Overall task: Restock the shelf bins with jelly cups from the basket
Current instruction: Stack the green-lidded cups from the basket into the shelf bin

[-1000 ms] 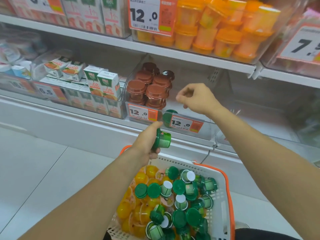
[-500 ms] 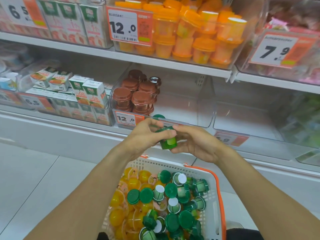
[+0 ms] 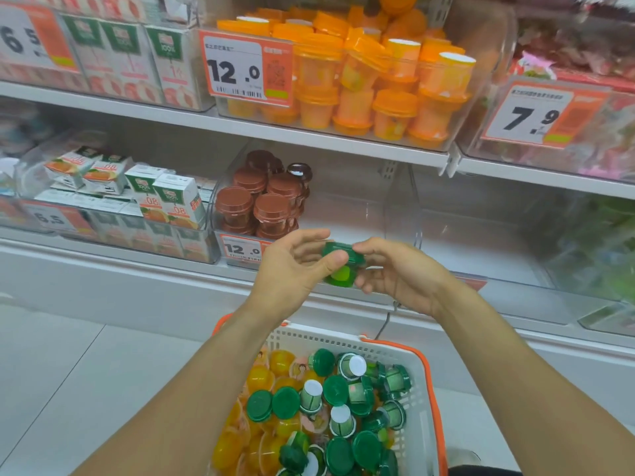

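Both my hands meet on one green jelly cup [image 3: 342, 264] in front of the lower shelf: my left hand [image 3: 295, 266] pinches it with thumb and fingers from its side, and my right hand [image 3: 395, 274] curls its fingers round the other side, so the cup is clamped between the two. It sits in the air just before the front lip of the clear bin [image 3: 347, 214], above the basket. Inside that bin, on its left side, stand stacked brown-lidded cups [image 3: 261, 197], and a 12.0 price tag [image 3: 242, 249] on the bin's front is partly hidden by my left hand. Left of it is a bin of small juice cartons [image 3: 165, 197]; right of it another clear bin [image 3: 481, 235]. On the shelf above, orange-lidded cups [image 3: 378, 80] fill a bin behind a larger 12.0 tag [image 3: 245, 68], with a 7.9 tag [image 3: 536, 113] further right. Below my forearms the white basket [image 3: 421, 407] with its orange rim holds a heap of green-lidded cups [image 3: 343, 407] on the right and yellow jelly cups [image 3: 264, 389] on the left, on the pale tiled floor [image 3: 68, 372]. Half a second ago both hands were already on the cup; since then my left hand's fingers have loosened over its top and the cup has turned so its lid faces up. A second ago my left hand alone held it, low by the basket rim, while my right hand was up at the bin.
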